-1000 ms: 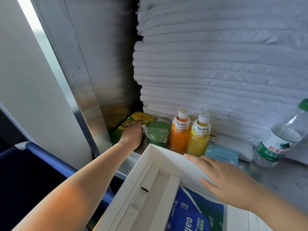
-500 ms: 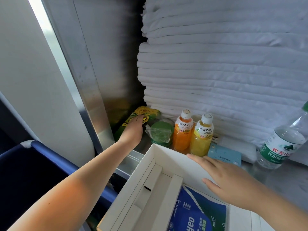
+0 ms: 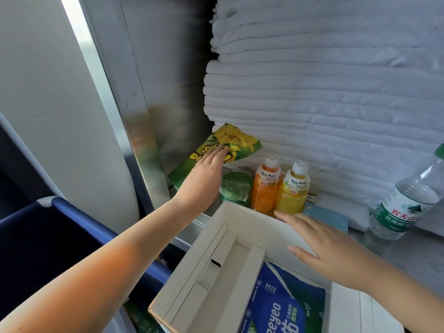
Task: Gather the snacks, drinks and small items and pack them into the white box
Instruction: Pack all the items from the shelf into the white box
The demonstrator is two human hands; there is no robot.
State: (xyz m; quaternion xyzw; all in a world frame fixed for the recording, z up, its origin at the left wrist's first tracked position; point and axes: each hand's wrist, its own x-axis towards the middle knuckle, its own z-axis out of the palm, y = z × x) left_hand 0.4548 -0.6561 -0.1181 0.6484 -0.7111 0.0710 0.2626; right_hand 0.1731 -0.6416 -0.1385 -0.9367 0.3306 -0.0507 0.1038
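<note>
A green and yellow snack bag (image 3: pixel 240 143) stands tilted in the corner against the towels, and my left hand (image 3: pixel 206 174) grips it with fingers across its front. Beside it are a green round wrapped item (image 3: pixel 235 187), an orange Mogu Mogu bottle (image 3: pixel 265 188) and a yellow one (image 3: pixel 294 191). A small light-blue packet (image 3: pixel 329 216) lies behind my right hand (image 3: pixel 324 246), which rests flat and open on the far wall of the white box (image 3: pixel 216 260). A blue pack (image 3: pixel 283 306) lies inside the box. A water bottle (image 3: pixel 406 205) stands at the right.
A tall stack of folded white towels (image 3: pixel 324 92) fills the back of the metal shelf. A steel upright (image 3: pixel 134 116) bounds the left side. A dark blue bin with a padded blue rim (image 3: pixel 84 219) sits lower left.
My left hand has raised the snack bag from lying low in the corner to tilted up against the towels. My right hand has stayed on the box.
</note>
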